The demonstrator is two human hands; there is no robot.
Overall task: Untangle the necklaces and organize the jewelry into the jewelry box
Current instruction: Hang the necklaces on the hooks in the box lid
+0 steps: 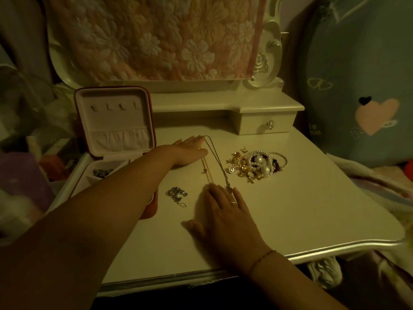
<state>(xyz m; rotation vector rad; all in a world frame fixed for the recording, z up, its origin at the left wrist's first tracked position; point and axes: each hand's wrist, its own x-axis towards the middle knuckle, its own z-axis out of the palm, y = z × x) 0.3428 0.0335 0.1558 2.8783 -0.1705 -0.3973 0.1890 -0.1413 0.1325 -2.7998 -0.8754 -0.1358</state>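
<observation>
Two thin chain necklaces (215, 161) lie stretched out lengthwise on the white dressing table (301, 198). My left hand (190, 151) lies flat with straight fingers, its fingertips at the far end of the chains. My right hand (223, 211) rests flat on the table with its fingertips on the near end, by a small pendant. A tangled silver chain (176, 193) sits left of my right hand. An open red jewelry box (116, 121) stands at the left; its tray (100, 173) holds some silver pieces, partly hidden by my left forearm.
A pile of pearl bracelets, gold earrings and beads (257, 164) lies right of the chains. A small drawer with a knob (269, 124) sits at the back right. A floral cloth (156, 39) hangs over the mirror frame. Bedding lies beyond the table's right edge.
</observation>
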